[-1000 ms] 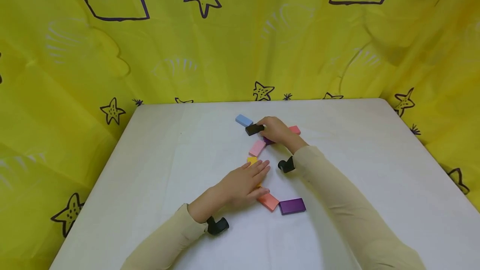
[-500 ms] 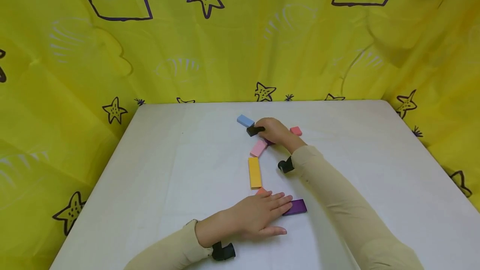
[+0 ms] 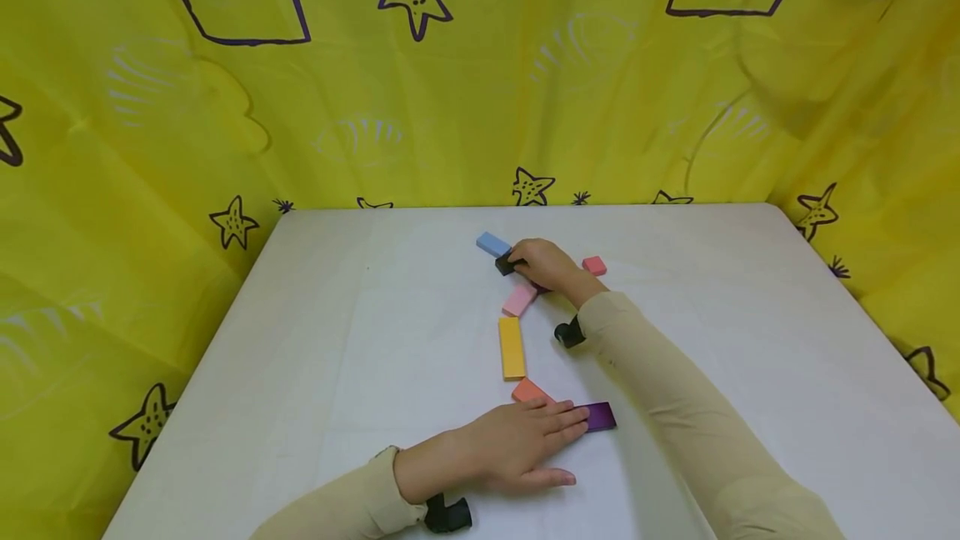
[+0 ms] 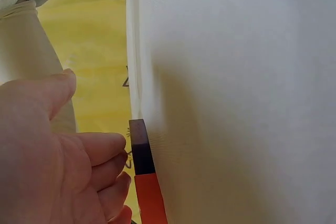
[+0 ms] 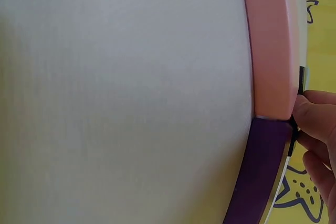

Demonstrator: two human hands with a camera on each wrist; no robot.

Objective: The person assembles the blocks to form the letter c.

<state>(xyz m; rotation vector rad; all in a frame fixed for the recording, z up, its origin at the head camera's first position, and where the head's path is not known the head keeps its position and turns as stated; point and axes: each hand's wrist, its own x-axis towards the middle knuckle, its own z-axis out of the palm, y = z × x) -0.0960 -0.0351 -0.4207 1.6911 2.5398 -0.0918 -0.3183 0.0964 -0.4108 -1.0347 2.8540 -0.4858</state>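
Note:
My right hand [image 3: 551, 263] pinches a black block [image 3: 506, 263] at the far part of the table, close beside a light blue block [image 3: 493, 243]. In the right wrist view, the thumb and fingers hold the black block [image 5: 301, 80] behind a pink block [image 5: 273, 40] and a dark purple block [image 5: 260, 171]. My left hand [image 3: 517, 447] lies with straight fingers over the near end of the row, covering part of an orange block [image 3: 531, 391] and a purple block [image 3: 601, 417]. In the left wrist view, its fingers are alongside the purple block [image 4: 140, 148].
A yellow block [image 3: 512, 348] lies between the pink block [image 3: 519, 300] and the orange one, forming a curved row. Off to the right lies a coral block [image 3: 594, 266]. The white table [image 3: 360, 340] meets a yellow patterned curtain [image 3: 450, 107] at its back edge.
My left hand has slid from the yellow block toward me and right, onto the orange and purple blocks, uncovering the yellow one. My right hand stays at the black block, shifting only slightly.

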